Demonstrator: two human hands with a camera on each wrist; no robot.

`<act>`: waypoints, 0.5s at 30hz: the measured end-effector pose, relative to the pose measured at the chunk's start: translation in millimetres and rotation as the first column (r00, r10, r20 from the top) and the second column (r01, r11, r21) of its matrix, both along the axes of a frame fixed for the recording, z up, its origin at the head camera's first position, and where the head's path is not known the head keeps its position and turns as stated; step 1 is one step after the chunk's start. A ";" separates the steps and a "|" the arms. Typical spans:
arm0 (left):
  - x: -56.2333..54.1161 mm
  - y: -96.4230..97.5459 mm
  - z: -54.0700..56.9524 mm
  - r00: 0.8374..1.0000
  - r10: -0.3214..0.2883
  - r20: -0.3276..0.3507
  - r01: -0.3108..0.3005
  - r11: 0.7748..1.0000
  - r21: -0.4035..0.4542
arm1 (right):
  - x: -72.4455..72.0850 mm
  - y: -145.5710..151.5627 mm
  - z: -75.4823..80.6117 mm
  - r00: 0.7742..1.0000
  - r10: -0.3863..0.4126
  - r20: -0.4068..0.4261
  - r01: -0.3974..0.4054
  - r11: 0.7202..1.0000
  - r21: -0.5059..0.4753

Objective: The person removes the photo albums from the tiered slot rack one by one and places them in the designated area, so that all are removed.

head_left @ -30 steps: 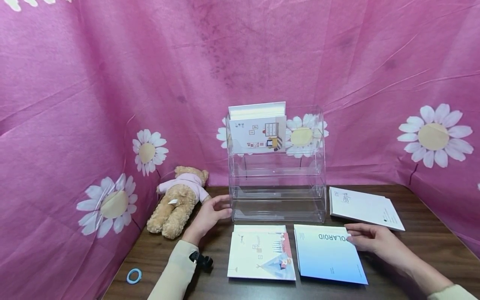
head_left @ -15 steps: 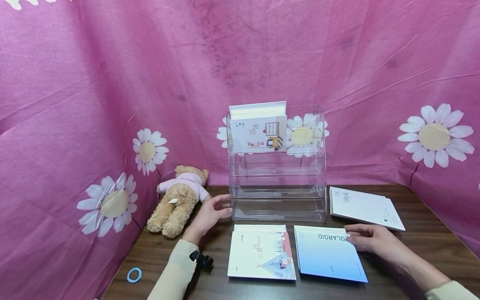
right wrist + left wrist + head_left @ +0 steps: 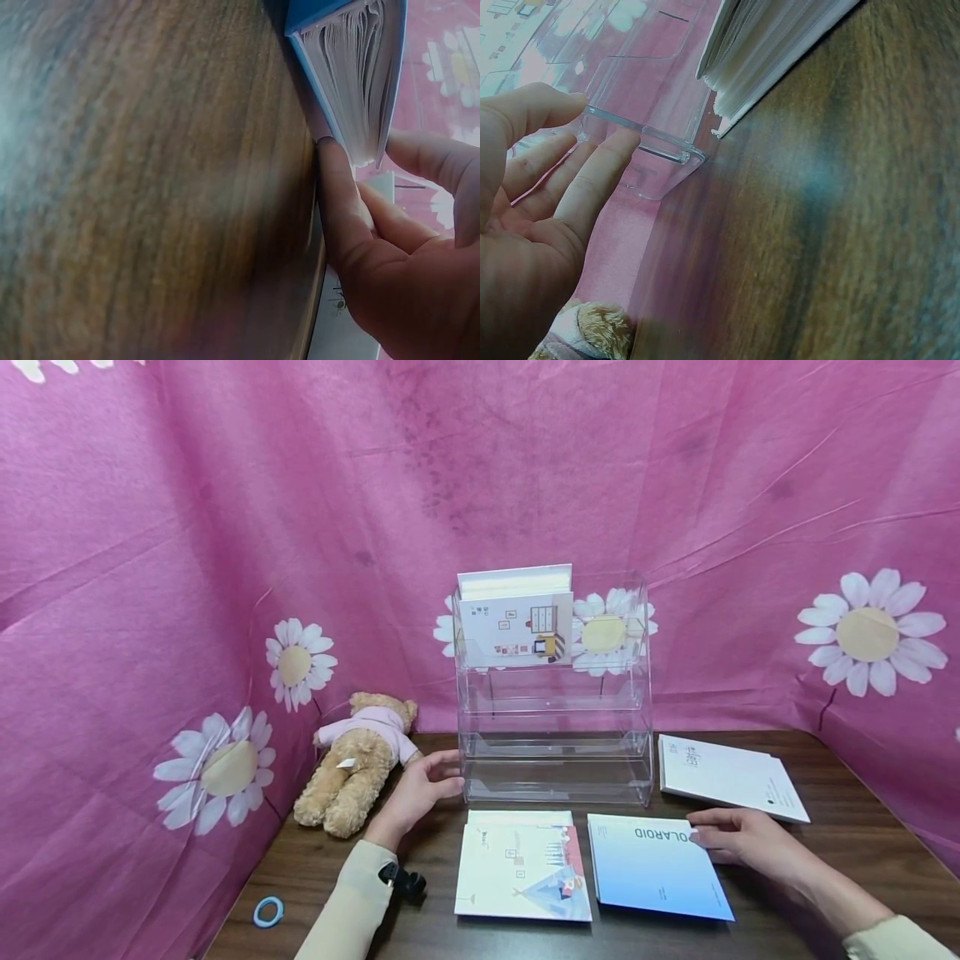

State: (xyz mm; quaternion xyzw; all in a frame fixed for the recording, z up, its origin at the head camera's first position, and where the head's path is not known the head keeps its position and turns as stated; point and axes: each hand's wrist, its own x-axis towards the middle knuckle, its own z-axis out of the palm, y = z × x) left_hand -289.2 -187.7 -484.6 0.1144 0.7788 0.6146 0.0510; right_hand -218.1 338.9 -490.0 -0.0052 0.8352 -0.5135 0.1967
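My left hand (image 3: 422, 791) touches the lower left side of a clear acrylic display rack (image 3: 555, 792), thumb and fingertips at its panel edge. At the right, my right hand (image 3: 750, 842) pinches the upper right corner of a thick blue photo album (image 3: 654, 881) marked "POLAROID". In the right wrist view, the thumb is on one cover and fingers on the other, with the album's page edges (image 3: 352, 67) showing between. A cream album (image 3: 517, 872) with a tent drawing lies beside the blue one. White illustrated albums (image 3: 495, 618) stand in the rack's top tier, on its left.
White albums (image 3: 727, 772) lie stacked right of the rack. A teddy bear (image 3: 356, 764) in a pink top lies face down on the left, with a light blue ring (image 3: 267, 912) nearer the front. A pink daisy-print cloth (image 3: 712, 510) hangs behind the table.
The blue album has shifted slightly, its near edge now a little higher in the head view, and the right hand has moved slightly left with it. The left hand has stayed at the rack.
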 end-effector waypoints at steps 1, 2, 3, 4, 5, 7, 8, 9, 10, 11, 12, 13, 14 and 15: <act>0.1 0.0 0.0 1.000 0.001 0.001 -0.001 1.000 0.000 | 0.0 -0.1 0.2 1.000 -0.001 0.001 0.001 1.000 -0.003; 0.2 -0.1 0.0 1.000 0.001 0.002 -0.001 1.000 0.000 | -0.1 -0.1 0.3 1.000 0.000 0.002 0.000 1.000 -0.005; 0.2 -0.2 0.0 1.000 0.000 0.001 0.000 1.000 0.000 | -0.3 0.0 0.5 1.000 0.004 0.003 -0.004 1.000 -0.007; -0.2 -0.4 -0.6 1.000 -0.001 -0.001 0.001 1.000 -0.002 | -0.3 0.2 0.7 1.000 0.010 0.003 -0.010 1.000 -0.008; -0.3 -0.6 -0.7 1.000 -0.002 -0.001 0.002 1.000 -0.003 | -0.5 0.6 0.8 1.000 0.016 0.001 -0.016 1.000 -0.010; -0.4 -0.9 -1.1 1.000 -0.004 -0.002 0.004 1.000 -0.003 | -0.6 1.4 1.1 1.000 0.029 -0.002 -0.029 0.999 -0.016; -0.4 -0.9 -1.3 1.000 -0.005 -0.003 0.005 1.000 -0.005 | -0.7 1.7 1.0 0.999 0.034 -0.003 -0.034 0.999 -0.020; -0.5 -0.9 -1.4 1.000 -0.006 -0.004 0.006 1.000 -0.006 | -0.8 1.9 0.9 0.999 0.036 -0.003 -0.036 0.999 -0.024; -0.6 -1.0 -1.6 1.000 -0.007 -0.005 0.006 1.000 -0.006 | -1.1 2.0 0.9 0.999 0.036 -0.002 -0.036 0.999 -0.025; -0.5 -0.9 -1.3 1.000 -0.007 -0.002 0.007 1.000 -0.002 | -1.4 2.0 1.0 0.999 0.033 -0.001 -0.033 0.999 -0.026; -0.5 -0.9 -1.4 1.000 -0.008 -0.002 0.008 1.000 0.000 | -1.8 1.7 1.2 1.000 0.029 0.003 -0.029 0.999 -0.028; -0.6 -1.0 -1.4 1.000 -0.010 -0.002 0.010 1.000 0.000 | -2.0 1.4 1.3 1.000 0.023 0.007 -0.023 0.999 -0.030; -0.6 -1.0 -1.4 1.000 -0.011 -0.001 0.011 1.000 0.002 | -2.1 1.0 1.5 1.000 0.020 0.010 -0.020 0.999 -0.032; -0.6 -1.1 -1.4 1.000 -0.012 -0.001 0.012 1.000 0.003 | -2.5 0.5 1.9 1.000 0.016 0.013 -0.016 0.999 -0.029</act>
